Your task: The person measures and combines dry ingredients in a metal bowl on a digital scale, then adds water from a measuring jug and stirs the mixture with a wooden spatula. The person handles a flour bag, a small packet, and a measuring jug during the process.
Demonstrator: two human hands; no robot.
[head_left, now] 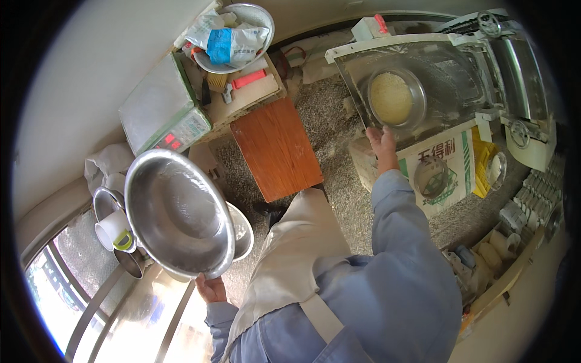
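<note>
My left hand (210, 290) grips the lower rim of a large metal basin (175, 212), which is tilted toward me and has a wet-looking shine inside. Its fingers pass partly behind the rim, out of sight. On the other side, my right hand (382, 147) reaches forward with its fingers apart, holding nothing that I can see. Just beyond it, a round metal bowl (422, 100) with pale yellowish contents (391, 98) stands on the dusty bed of a machine (451, 75). Whether the right fingertips touch the machine's edge, I cannot tell.
A scale (154, 106) with a red display sits at the left, beside a red-handled scraper (245, 80). Behind it, a basin (263, 21) holds plastic packages. A brown wooden board (277, 148) lies ahead. White mugs (112, 230) stand left; a yellow crate (484, 163) stands right.
</note>
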